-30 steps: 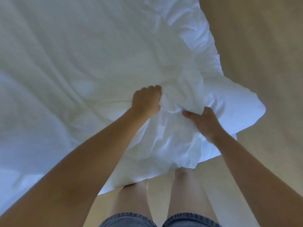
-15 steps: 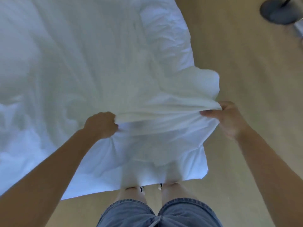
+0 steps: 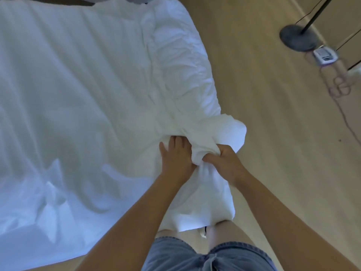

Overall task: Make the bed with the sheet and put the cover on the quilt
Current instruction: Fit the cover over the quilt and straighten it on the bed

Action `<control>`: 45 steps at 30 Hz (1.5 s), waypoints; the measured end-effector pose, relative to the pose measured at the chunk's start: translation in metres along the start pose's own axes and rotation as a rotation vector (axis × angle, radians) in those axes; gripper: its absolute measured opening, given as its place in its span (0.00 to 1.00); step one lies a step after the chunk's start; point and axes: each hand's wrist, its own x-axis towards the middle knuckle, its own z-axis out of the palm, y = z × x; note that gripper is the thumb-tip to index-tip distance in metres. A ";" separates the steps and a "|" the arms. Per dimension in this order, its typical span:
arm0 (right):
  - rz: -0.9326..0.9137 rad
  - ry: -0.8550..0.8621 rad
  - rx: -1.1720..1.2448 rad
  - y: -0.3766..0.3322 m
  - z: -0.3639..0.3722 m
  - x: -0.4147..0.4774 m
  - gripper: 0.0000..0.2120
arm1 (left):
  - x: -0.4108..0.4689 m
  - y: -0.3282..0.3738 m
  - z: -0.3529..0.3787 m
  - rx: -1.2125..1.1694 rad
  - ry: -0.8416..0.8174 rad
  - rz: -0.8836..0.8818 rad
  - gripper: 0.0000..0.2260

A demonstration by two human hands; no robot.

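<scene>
**Quilt cover (image 3: 88, 94) bunched at the corner, one hand flat, one hand clenched**

White, soft and matte, the quilt cover lies spread across the bed and fills most of the left of the view. Its surface runs in long shallow ridges in the middle. Along the right edge it breaks into tight, crumpled creases. Nearer the person, at the lower left, it rises in small peaked folds that look bluish in the shade. The near right corner (image 3: 218, 132) is gathered into a thick, rounded wad that juts out past the edge over the floor (image 3: 263, 114). Below it a loose flap hangs down in front of the person's legs. Whether padding fills the wad cannot be told.

The left hand (image 3: 176, 156) lies flat on the cloth just beside the wad, its fingers (image 3: 180, 141) straight and close together, their tips tucked under a fold. The right hand (image 3: 224, 162) is curled into a fist round the gathered corner, thumb and fingers squeezing the fabric so that it bulges above the knuckles. The two hands almost touch.

The floor is pale wood-look board with a smooth, faintly grained finish. At the upper right stands a dark, round, flat lamp base (image 3: 298, 37) with a thin black pole (image 3: 314, 16). Beside it lies a small white boxy device (image 3: 325, 54) with a dark panel, and a thin cable (image 3: 340, 89) loops away from it. Any lettering on the device is too small to read. Faded blue denim shorts (image 3: 185, 255) show at the bottom edge.
</scene>
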 end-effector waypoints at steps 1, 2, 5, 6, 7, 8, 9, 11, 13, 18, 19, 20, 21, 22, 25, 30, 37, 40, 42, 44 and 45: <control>0.009 -0.007 0.034 0.001 -0.002 0.000 0.07 | 0.008 0.001 -0.001 0.025 0.039 0.002 0.29; 0.022 -0.012 0.073 0.003 -0.006 0.002 0.07 | 0.016 0.003 -0.002 0.055 0.075 0.010 0.27; 0.118 -0.067 0.392 0.012 -0.028 0.007 0.03 | 0.031 0.015 -0.008 0.045 0.052 0.063 0.21; 0.142 -0.127 0.561 0.013 -0.041 0.012 0.06 | 0.033 0.023 -0.011 0.012 0.026 0.078 0.20; 0.158 -0.186 0.725 0.011 -0.056 0.019 0.09 | 0.034 0.029 -0.012 -0.003 -0.001 0.073 0.20; 0.152 -0.223 0.863 0.007 -0.076 0.028 0.10 | 0.032 0.036 -0.014 0.002 -0.005 0.055 0.20; 0.126 -0.221 0.976 0.002 -0.099 0.041 0.10 | 0.028 0.043 -0.016 0.004 0.011 0.018 0.21; 0.057 -0.209 1.161 -0.005 -0.141 0.061 0.05 | 0.019 0.054 -0.018 -0.027 0.073 -0.094 0.21; 0.070 -0.235 1.140 0.006 -0.163 0.069 0.07 | 0.011 0.060 -0.024 -0.116 0.105 -0.264 0.20; 0.347 -0.257 0.846 0.048 -0.175 0.068 0.19 | 0.000 0.090 -0.034 -0.366 0.259 -0.644 0.25; 0.368 -0.249 0.818 0.049 -0.180 0.072 0.15 | -0.003 0.092 -0.037 -0.430 0.332 -0.728 0.25; 0.366 -0.254 0.789 0.047 -0.185 0.076 0.12 | -0.006 0.092 -0.041 -0.499 0.421 -0.795 0.23; 0.357 -0.261 0.753 0.045 -0.188 0.082 0.10 | -0.007 0.091 -0.044 -0.560 0.513 -0.844 0.21; 0.345 -0.282 0.734 0.040 -0.189 0.087 0.09 | -0.005 0.091 -0.047 -0.591 0.577 -0.865 0.19; 0.280 -0.499 0.690 0.021 -0.176 0.090 0.07 | 0.006 0.101 -0.050 -0.556 0.521 -0.797 0.20; 0.280 -0.761 0.602 0.003 -0.149 0.089 0.26 | -0.006 0.140 -0.024 -0.501 0.701 -0.760 0.22; 0.076 -1.043 0.234 -0.053 -0.129 0.114 0.06 | 0.048 0.214 0.004 -0.892 0.629 -1.058 0.34; 0.004 -1.157 0.091 -0.076 -0.126 0.131 0.09 | 0.084 0.197 -0.016 -1.034 0.944 -1.142 0.09; -0.001 -1.177 0.031 -0.085 -0.128 0.141 0.07 | 0.089 0.183 -0.031 -1.141 1.040 -1.260 0.08; -0.109 -1.244 -0.157 -0.090 -0.126 0.147 0.08 | 0.079 0.174 -0.045 -1.281 1.102 -1.337 0.11; -0.205 -1.270 -0.327 -0.087 -0.122 0.152 0.11 | 0.073 0.168 -0.049 -1.318 1.107 -1.341 0.10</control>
